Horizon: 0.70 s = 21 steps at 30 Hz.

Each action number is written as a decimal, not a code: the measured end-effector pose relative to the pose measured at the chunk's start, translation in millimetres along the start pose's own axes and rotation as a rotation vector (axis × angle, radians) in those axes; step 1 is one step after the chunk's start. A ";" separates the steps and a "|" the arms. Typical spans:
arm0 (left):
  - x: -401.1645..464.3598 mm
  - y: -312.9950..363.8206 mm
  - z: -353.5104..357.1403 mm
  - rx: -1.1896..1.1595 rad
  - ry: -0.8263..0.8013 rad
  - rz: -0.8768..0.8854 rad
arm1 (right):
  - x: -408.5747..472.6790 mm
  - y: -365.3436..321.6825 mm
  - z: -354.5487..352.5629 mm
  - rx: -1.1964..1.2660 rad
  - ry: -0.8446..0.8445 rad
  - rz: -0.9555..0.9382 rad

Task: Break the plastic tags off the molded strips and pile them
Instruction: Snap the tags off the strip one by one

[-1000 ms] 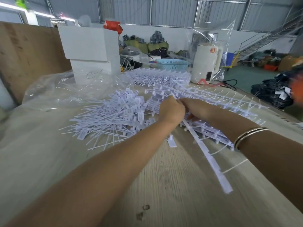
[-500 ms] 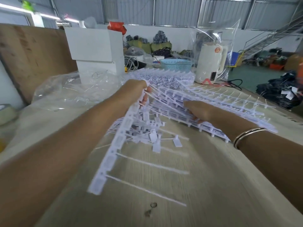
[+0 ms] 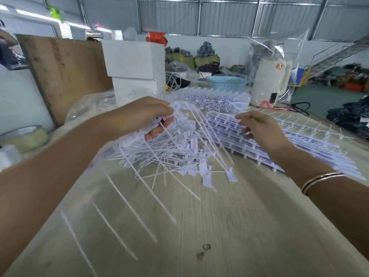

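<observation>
My left hand (image 3: 143, 118) grips one white molded strip (image 3: 127, 196) by its far end and holds it lifted above the table; the strip is motion-blurred and its long thin tags hang toward me. Under it lies a loose pile of broken-off white tags (image 3: 179, 156). My right hand (image 3: 257, 130), a bangle on its wrist, rests with relaxed fingers on a flat stack of whole molded strips (image 3: 299, 140) at the right. Another heap of strips (image 3: 211, 98) lies farther back.
The wooden table (image 3: 229, 226) has bare room near me. A tape roll (image 3: 26, 136) sits at the left edge, crumpled clear plastic (image 3: 89, 106) and a white box (image 3: 135, 66) behind, a blue basket (image 3: 225, 82) and a white appliance (image 3: 271, 82) at the back right.
My left hand pulled one strip out of the right-hand stack, swung it up and left over the tag pile, and now holds it higher. My right hand stayed on the stack.
</observation>
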State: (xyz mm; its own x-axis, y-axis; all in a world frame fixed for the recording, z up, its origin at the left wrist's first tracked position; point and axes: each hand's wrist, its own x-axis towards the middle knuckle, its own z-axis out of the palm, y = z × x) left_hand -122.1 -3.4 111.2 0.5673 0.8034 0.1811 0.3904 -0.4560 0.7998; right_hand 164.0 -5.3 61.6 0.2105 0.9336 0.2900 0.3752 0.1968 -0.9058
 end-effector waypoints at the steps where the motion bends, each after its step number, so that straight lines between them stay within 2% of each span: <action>1: -2.2 1.4 1.3 0.022 -0.047 0.015 | -1.4 -4.5 3.2 0.009 -0.040 -0.026; 5: -6.6 -1.9 15.3 0.102 -0.214 -0.016 | -15.6 -6.1 19.8 0.028 -0.281 -0.001; 8: -9.7 -9.3 29.5 0.125 -0.247 -0.038 | -32.8 11.3 31.1 -0.011 -0.438 -0.013; 11: -12.3 -18.5 43.3 0.212 -0.163 0.005 | -44.7 23.1 32.4 0.106 -0.364 -0.044; 16: -11.9 -34.8 45.8 0.497 -0.097 -0.030 | -56.6 33.1 27.8 0.333 -0.256 -0.060; 21: -7.9 -19.1 70.3 0.611 0.066 0.068 | -62.9 35.9 35.5 0.328 -0.235 -0.085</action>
State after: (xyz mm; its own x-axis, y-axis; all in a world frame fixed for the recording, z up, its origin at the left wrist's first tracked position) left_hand -83.1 -27.9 54.3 0.5669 0.7780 0.2707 0.7110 -0.6281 0.3162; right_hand 132.2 -46.3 -0.1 -0.0350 0.9453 0.3242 0.0664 0.3259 -0.9431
